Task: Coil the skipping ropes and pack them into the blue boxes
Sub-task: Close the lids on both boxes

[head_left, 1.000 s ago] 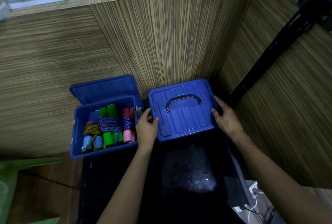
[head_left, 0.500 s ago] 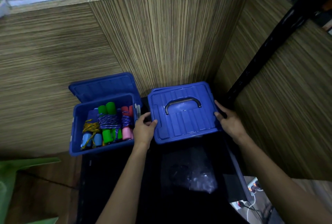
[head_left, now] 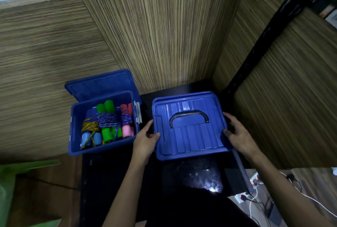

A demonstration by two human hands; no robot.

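Both hands have drawn the lidded box (head_left: 189,126) nearer; left hand (head_left: 145,140) and right hand (head_left: 238,136) grip its side edges. A one-sided pull could skew it off the tabletop (head_left: 113,172). Left of it, the open box (head_left: 76,117) holds coiled ropes (head_left: 107,120); its own contents are hidden
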